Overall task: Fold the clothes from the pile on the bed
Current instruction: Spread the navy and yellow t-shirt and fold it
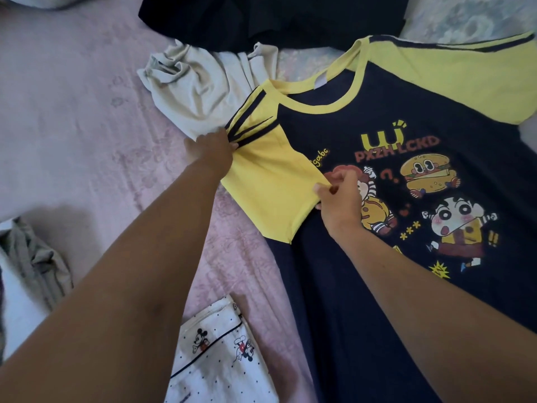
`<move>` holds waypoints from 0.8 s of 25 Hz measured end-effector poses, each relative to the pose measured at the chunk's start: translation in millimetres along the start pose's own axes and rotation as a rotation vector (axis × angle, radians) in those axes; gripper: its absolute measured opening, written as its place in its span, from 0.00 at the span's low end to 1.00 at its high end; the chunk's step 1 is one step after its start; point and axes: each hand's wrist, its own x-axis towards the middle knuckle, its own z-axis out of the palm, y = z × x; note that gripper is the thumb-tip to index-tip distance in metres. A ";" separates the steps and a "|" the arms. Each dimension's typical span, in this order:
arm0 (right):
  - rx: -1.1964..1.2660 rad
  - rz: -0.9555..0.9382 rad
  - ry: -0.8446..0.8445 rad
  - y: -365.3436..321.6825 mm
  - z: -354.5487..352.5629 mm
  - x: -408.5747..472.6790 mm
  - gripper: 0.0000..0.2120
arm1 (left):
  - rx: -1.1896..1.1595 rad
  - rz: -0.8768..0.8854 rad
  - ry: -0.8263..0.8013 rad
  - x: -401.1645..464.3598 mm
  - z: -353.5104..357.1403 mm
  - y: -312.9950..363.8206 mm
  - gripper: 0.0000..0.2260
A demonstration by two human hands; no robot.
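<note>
A navy T-shirt (363,286) with yellow sleeves and cartoon prints lies face up on the pink bedsheet (72,126). Its left yellow sleeve (270,181) is folded inward over the chest. My left hand (210,148) pinches the striped shoulder edge of that sleeve. My right hand (338,196) pinches the sleeve's hem at its inner corner, over the print. The right yellow sleeve (453,71) lies spread out flat at the upper right.
A crumpled beige garment (191,82) lies just beyond the shirt's left shoulder. A dark navy garment (261,18) sits at the top. A folded white Mickey-print piece (220,353) lies at the bottom. Grey cloth (35,263) sits at the left edge.
</note>
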 end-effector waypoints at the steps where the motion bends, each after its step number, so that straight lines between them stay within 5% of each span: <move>1: -0.049 -0.053 -0.019 -0.2 -0.8 -3.2 0.14 | 0.057 0.042 0.092 -5.6 -2.1 4.5 0.18; 4: -0.564 -0.349 -0.017 15.9 -3.3 -22.0 0.17 | 0.045 0.471 0.306 -38.7 7.9 22.7 0.24; 7: -0.684 -0.521 -0.057 39.8 -8.1 -62.0 0.08 | 0.131 0.833 0.291 -82.1 57.1 29.9 0.26; 11: -0.692 -0.555 -0.048 94.1 -26.3 -145.0 0.08 | 0.147 0.971 0.345 -129.5 85.3 28.4 0.25; 16: -0.969 -0.377 -0.181 148.7 -34.9 -231.0 0.19 | 0.246 1.536 0.216 -191.6 104.4 18.1 0.19; 20: -0.901 -0.255 -0.091 155.3 -35.4 -250.8 0.13 | 0.157 1.544 0.180 -227.8 105.0 31.0 0.08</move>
